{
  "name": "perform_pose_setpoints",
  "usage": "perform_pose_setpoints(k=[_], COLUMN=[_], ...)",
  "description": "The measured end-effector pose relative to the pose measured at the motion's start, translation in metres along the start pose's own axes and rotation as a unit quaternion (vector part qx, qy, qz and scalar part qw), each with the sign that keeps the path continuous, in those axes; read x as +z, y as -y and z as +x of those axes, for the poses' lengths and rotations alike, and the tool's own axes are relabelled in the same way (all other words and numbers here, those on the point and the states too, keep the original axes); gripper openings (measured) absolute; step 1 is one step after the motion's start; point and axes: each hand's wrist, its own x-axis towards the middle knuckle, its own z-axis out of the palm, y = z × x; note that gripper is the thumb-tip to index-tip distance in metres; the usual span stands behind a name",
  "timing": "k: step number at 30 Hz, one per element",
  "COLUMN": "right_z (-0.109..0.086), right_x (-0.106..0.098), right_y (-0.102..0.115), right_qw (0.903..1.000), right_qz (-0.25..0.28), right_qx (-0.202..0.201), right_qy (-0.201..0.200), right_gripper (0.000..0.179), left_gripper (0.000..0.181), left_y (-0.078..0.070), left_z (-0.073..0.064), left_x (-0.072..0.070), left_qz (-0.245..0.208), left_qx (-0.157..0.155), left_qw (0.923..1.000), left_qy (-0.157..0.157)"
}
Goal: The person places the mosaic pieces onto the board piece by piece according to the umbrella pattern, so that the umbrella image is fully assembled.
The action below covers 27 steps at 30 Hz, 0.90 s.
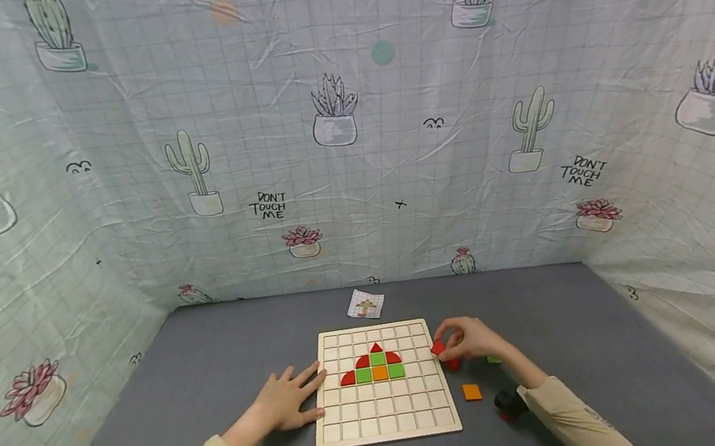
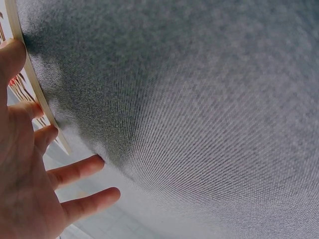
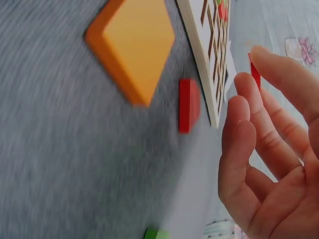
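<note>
A pale wooden grid board (image 1: 384,407) lies flat on the table, carrying a stepped figure of red, green and orange pieces with a red triangle (image 1: 376,348) at its top. My left hand (image 1: 285,400) is spread at the board's left edge, thumb and fingertips on or beside the rim (image 2: 36,87). Beyond the right edge, my right hand (image 1: 468,338) pinches a small red piece (image 1: 437,348) between thumb and fingertip. In the right wrist view that piece (image 3: 255,74) shows as a thin sliver; the fingers hide most of it.
On the table right of the board lie an orange square (image 1: 472,392), another red piece (image 3: 185,107) and a green piece (image 1: 494,359). A small picture card (image 1: 366,304) lies behind the board. A cactus-print curtain (image 1: 350,177) encloses the back and sides.
</note>
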Motion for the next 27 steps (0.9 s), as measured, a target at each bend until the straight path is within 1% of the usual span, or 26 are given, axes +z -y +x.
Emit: perform_pose_setpoints(k=[6,15,21,27], right_z=[0.007,0.018,0.022,0.024], right_x=[0.010,0.024,0.030,0.034], right_y=[0.008,0.013,0.019,0.024], right_qw=[0.9992,0.9969,0.9944,0.9927], right_qz=[-0.020,-0.042,-0.071,-0.090], right_qx=[-0.018,-0.017,-0.009,-0.017], right_qy=[0.029,0.065,0.078,0.079], right_gripper=[0.030,0.027,0.024,0.022], left_gripper=[0.065,0.065,0.065,0.065], left_y=[0.000,0.000,0.001,0.001], left_z=[0.000,0.000,-0.001,-0.001], left_x=[0.000,0.001,0.001,0.000], left_qz=[0.002,0.007,0.005,0.002], left_qx=[-0.001,-0.002,0.002,0.006], left_qw=[1.0000,1.0000,1.0000,1.0000], left_qy=[-0.003,-0.002,-0.002,-0.004])
